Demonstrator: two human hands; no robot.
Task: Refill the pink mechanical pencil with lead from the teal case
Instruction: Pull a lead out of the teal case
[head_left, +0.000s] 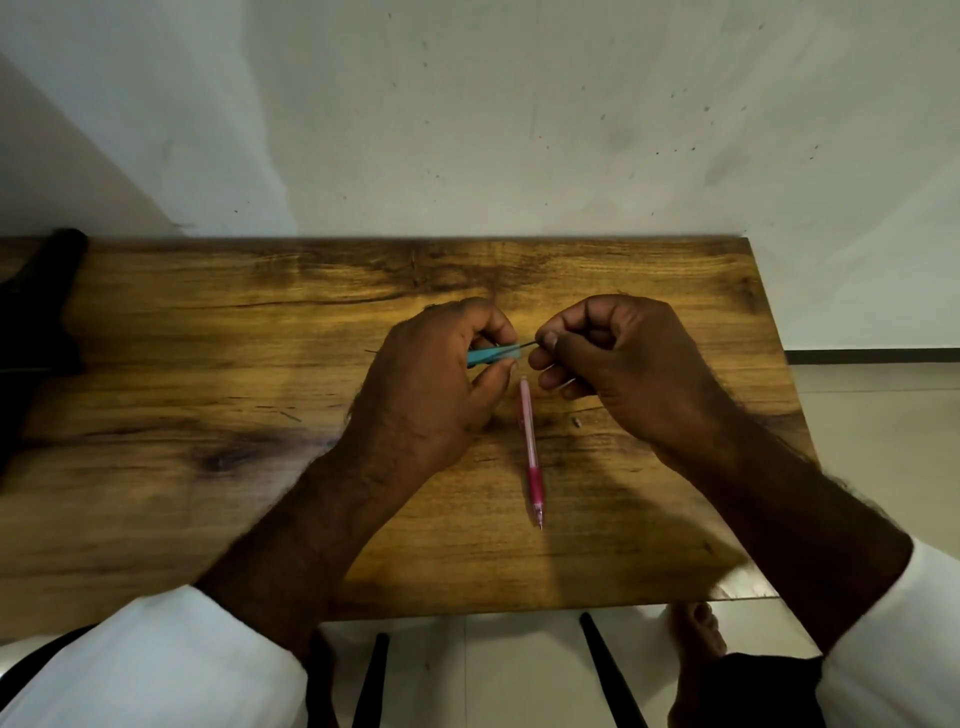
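Lead withdrawal. Left hand (426, 384) closed around the teal lead case (491, 354); right hand (613, 364) pinches a lead stick (527, 344) at the case mouth. Pink mechanical pencil (531, 447) lies just nearside of the case. Pull straight, gently; sideways bending likely snaps it.

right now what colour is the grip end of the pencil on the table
Deep magenta pink, darker than the pale pink barrel of the pencil; the head view shows it.

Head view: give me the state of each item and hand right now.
teal case: held in left hand, above the table.
lead: pinched by right hand, sticking out of the case.
pink mechanical pencil: lying flat on table, untouched, tip toward the person.
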